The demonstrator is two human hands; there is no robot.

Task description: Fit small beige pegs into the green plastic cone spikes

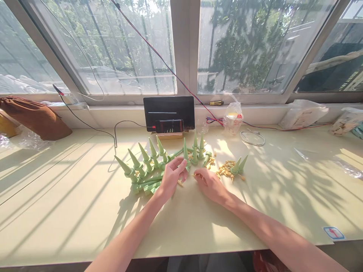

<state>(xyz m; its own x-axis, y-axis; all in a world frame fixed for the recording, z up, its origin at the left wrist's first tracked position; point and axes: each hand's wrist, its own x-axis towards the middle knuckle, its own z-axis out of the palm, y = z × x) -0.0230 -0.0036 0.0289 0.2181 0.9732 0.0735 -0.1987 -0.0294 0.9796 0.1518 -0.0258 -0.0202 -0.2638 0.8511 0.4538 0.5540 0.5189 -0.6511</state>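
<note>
My left hand (173,174) is closed around a green cone-tipped piece (185,149), its point standing up above the thumb. To the right, my right hand (209,182) is pinched, and a small yellow peg (194,175) shows at its fingertips. A row of similar green cones on collars (144,153) stands left of my left hand, with long green parts (148,185) lying in front of it. More green cones (201,145) stand just behind my hands. A heap of small yellow pegs (225,167) lies right of my right hand, with two green cones (239,165) beside it.
A phone (169,125) leans against a black tablet (184,107) at the back of the table. Cables (159,56) hang across the window. A plastic-wrapped cup (233,118), a coiled cable (252,138) and a brown pouch (42,117) are also near the back.
</note>
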